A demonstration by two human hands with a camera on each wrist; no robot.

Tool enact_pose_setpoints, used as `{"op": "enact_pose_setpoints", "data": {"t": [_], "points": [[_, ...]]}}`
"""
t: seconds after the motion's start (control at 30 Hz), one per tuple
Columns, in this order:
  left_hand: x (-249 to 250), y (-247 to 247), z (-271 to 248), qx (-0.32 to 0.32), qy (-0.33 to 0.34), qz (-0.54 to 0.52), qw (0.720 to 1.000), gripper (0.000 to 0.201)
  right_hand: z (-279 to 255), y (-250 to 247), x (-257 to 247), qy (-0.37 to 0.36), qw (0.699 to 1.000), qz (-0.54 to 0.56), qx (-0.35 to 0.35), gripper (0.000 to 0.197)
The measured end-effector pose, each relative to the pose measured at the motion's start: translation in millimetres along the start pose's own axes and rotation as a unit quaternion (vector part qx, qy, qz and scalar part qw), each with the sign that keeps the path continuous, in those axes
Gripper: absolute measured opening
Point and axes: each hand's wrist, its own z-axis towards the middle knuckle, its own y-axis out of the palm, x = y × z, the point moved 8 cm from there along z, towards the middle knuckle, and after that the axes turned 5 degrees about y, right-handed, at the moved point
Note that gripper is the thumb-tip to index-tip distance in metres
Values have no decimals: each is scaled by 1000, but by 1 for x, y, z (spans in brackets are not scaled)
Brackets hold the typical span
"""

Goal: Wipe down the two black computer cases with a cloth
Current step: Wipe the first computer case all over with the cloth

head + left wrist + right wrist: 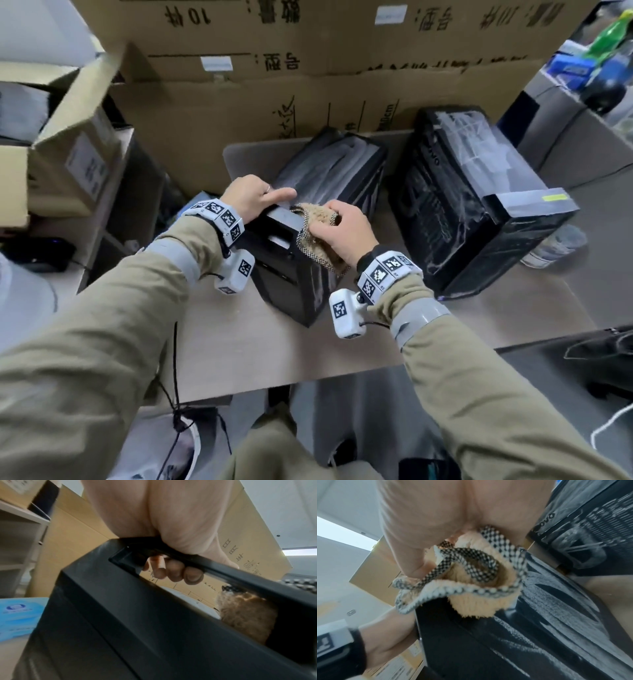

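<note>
Head view shows two black computer cases lying on the pale surface point(239, 329), both streaked with grey dust. The nearer case point(318, 212) sits in the middle, its front end towards the person; the second case point(472, 205) lies just to its right, apart from it, with a yellow label on its near end. The left hand point(253, 198) grips the top front edge of the nearer case, and from the left wrist its fingers point(173, 572) are seen curled over the black handle bar point(223, 568), so they hold the case itself. The right hand point(339, 229) clutches a bunched tan cloth point(317, 226) with a black-and-white checked border, pressed on the same front top corner, close beside the left hand. From the right wrist the cloth point(471, 582) hangs crumpled out of the closed fingers onto the dusty black panel. Large cardboard boxes point(308, 85) stand behind the surface.
</note>
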Motion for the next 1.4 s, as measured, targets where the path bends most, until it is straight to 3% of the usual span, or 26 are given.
{"op": "enact_pose_setpoints", "data": {"t": [0.13,0.2,0.27,0.37,0.53,0.6,0.77,0.83,1.0,1.13,1.2,1.4], "points": [[-30,-15,-13,16,-42,76,996,70,-10,32,-16,-16,999,-39,-31,25],[-45,-23,-22,46,-65,64,995,70,-15,47,-23,-19,997,-62,-38,30],[-65,-23,-31,61,-117,21,991,83,-18,60,-30,-24,996,-70,-42,33],[-71,-18,-45,36,-179,-8,983,107,-19,75,-41,-47,995,-70,-56,27],[-80,-25,-57,45,-261,-49,963,95,-29,92,-47,-99,990,-36,-93,9],[-92,-24,-57,70,-279,-95,953,84,-26,89,-46,-113,989,-44,-88,14],[-87,-23,-44,71,-252,-133,956,97,7,15,-34,-67,989,-4,133,22],[-79,-23,-30,59,-232,-152,959,102,23,-4,-23,-51,985,-57,155,26],[-63,-14,6,24,-175,-218,960,97,54,43,-18,-91,974,-207,10,40],[-63,-12,24,-2,-144,-244,959,91,47,99,-53,-172,922,-338,-83,69],[-68,-13,28,-10,-138,-245,960,90,43,117,-65,-167,922,-326,-126,68],[-77,-20,36,-2,-125,-233,964,88,42,130,-79,-223,918,-304,-120,60]]}}
